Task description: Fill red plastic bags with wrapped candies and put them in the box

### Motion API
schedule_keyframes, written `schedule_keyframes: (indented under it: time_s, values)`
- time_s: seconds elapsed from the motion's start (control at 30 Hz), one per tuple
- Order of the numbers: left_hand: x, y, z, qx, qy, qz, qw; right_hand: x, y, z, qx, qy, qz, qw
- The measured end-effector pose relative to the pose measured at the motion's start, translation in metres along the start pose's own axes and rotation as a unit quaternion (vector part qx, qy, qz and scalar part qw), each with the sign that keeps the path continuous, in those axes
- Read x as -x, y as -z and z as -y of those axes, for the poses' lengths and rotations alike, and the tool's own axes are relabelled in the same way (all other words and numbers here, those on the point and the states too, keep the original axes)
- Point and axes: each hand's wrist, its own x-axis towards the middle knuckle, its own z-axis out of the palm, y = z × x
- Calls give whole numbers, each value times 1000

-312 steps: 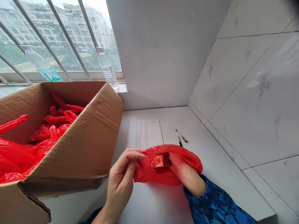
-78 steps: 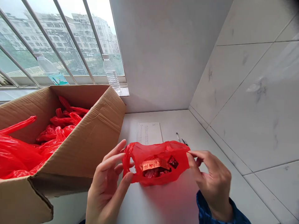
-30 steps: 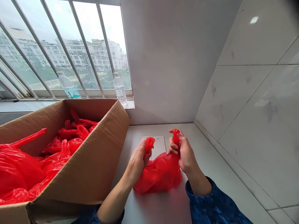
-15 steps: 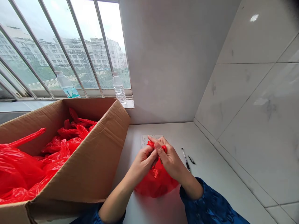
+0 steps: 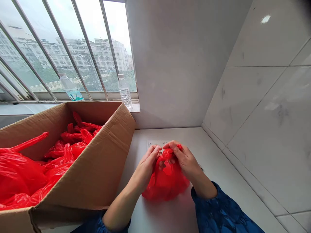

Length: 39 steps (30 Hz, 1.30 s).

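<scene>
Left hand (image 5: 145, 168) and right hand (image 5: 184, 160) close together, pinching twisted top of red plastic bag (image 5: 166, 184) on surface (image 5: 170, 216); cardboard box (image 5: 82, 181) at left.

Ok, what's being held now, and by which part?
The left hand and right hand both hold a red plastic bag by its gathered handles.

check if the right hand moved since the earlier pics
Yes, leftward: measured against the printed sheet, the right hand now reaches the sheet's lower right corner, no longer well off to its right.
</scene>
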Motion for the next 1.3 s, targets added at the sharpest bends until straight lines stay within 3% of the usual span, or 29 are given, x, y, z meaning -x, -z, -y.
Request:
schedule_keyframes:
  time_s: [0.1, 0.23, 0.37, 0.43, 0.5, 0.6, 0.73, 0.87, 1.1, 1.2, 1.3]
  values:
    - [0, 0, -1, -35, -22, 21, 999, 3, 9, 9, 86, -7, 63, 994]
    - [1, 2, 1, -152, -65, 63, 984, 8, 16, 15, 121, -15, 6, 993]
    - [2, 5, 3, -329, -133, 13, 935, 12, 18, 21, 129, 13, 13, 991]
    - [3, 4, 2, -362, -150, 5, 920, 15, 19, 26, 172, 51, 23, 984]
    - [5, 3, -1, -337, -157, 11, 928, 18, 19, 31, 227, 79, 21, 970]
    - [7, 1, -4, -217, -124, 13, 968, 22, 20, 39, 301, 104, 4, 948]
    - [4, 2, -3, -47, -83, -56, 994, 32, 24, 50, 361, 99, 12, 927]
    - [-7, 7, 4, 31, -119, -173, 977, 49, 33, 64, 402, 27, 52, 914]
    - [-31, 32, 7, 91, -162, -288, 939, 78, 61, 90, 438, -73, 75, 893]
    - [-40, 45, 5, 94, -176, -319, 926, 75, 67, 93, 419, -108, 83, 898]
    - [-45, 48, 2, 62, -198, -308, 928, 62, 67, 85, 407, -119, 64, 903]
